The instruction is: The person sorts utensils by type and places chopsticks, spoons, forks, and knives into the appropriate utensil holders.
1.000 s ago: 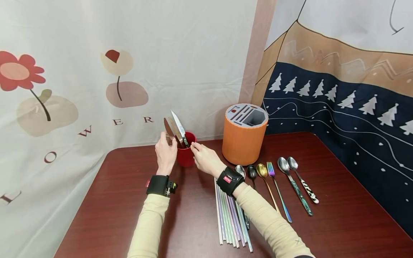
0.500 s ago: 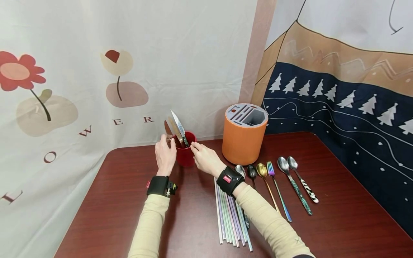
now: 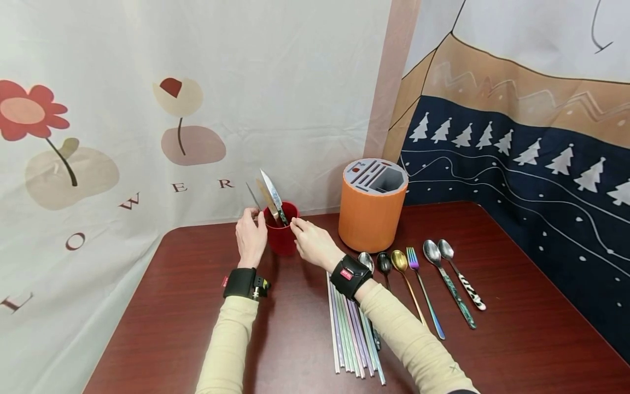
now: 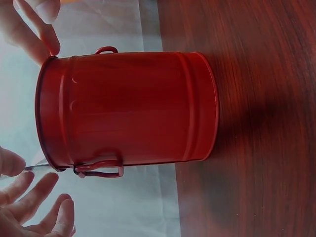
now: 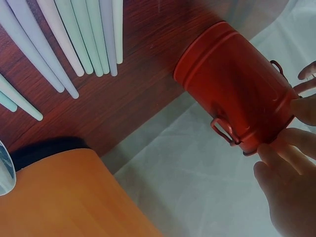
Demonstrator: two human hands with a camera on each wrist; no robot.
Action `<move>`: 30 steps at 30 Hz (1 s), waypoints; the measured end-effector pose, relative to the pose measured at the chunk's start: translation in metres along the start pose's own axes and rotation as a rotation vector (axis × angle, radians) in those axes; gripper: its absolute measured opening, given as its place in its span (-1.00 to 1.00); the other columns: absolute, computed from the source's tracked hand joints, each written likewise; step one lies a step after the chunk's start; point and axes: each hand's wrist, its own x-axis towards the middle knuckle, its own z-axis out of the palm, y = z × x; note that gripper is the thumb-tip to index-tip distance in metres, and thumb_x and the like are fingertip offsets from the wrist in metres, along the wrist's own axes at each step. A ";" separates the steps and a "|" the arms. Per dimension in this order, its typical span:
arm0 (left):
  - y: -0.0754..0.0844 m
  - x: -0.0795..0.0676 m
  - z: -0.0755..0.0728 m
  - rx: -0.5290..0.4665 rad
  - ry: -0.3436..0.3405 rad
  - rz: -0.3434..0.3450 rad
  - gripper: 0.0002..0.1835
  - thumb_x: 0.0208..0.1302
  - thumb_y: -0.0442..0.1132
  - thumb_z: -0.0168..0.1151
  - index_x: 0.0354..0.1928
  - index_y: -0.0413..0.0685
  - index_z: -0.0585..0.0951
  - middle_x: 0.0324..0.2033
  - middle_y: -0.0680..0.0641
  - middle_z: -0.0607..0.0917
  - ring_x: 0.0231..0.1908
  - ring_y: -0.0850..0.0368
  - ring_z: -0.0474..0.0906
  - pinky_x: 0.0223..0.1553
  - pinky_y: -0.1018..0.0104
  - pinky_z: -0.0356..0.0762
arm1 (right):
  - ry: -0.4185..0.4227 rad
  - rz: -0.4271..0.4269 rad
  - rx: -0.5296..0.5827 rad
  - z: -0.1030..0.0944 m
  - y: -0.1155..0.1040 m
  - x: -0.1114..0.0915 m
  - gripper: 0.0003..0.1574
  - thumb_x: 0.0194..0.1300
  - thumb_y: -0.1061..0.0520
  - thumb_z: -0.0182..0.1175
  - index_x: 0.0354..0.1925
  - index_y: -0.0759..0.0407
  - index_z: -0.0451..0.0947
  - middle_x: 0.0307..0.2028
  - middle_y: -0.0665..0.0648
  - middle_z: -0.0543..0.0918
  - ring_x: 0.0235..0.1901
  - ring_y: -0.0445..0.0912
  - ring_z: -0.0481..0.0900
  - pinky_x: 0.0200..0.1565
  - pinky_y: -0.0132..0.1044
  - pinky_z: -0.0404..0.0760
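Note:
A small red bucket [image 3: 283,239] with side handles stands upright near the table's back edge. Two knives lean in it: a silver-bladed knife [image 3: 270,184] with a dark patterned handle and a gold one [image 3: 266,196]. My left hand [image 3: 251,238] pinches a third knife [image 3: 253,193] at the bucket's left rim, its thin blade pointing up and seen nearly edge-on; its lower part is hidden. In the left wrist view the left fingertips [image 4: 42,185] are right beside the rim. My right hand [image 3: 315,241] grips the rim from the right, thumb and fingers visible in the right wrist view.
An orange cylindrical holder [image 3: 372,219] with a grey slotted top stands right of the bucket. Pastel chopsticks [image 3: 351,334] lie under the right forearm. Several spoons, among them a gold spoon [image 3: 400,261], and a rainbow fork [image 3: 423,290] lie to the right. A curtain [image 3: 295,109] hangs behind.
The knife in my left hand has turned from showing its flat side to nearly edge-on, and that hand has shifted slightly down and left. The right hand and bucket have hardly moved.

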 end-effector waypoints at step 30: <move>-0.010 -0.041 0.016 0.097 0.073 0.248 -0.82 0.27 -0.31 0.18 -0.14 -0.26 0.55 0.02 -0.24 0.54 0.06 -0.15 0.46 0.09 0.01 0.47 | 0.014 0.032 0.095 -0.002 0.001 -0.011 -0.45 0.28 0.15 0.17 0.21 0.31 0.43 0.25 0.24 0.47 0.22 0.04 0.48 0.18 -0.15 0.52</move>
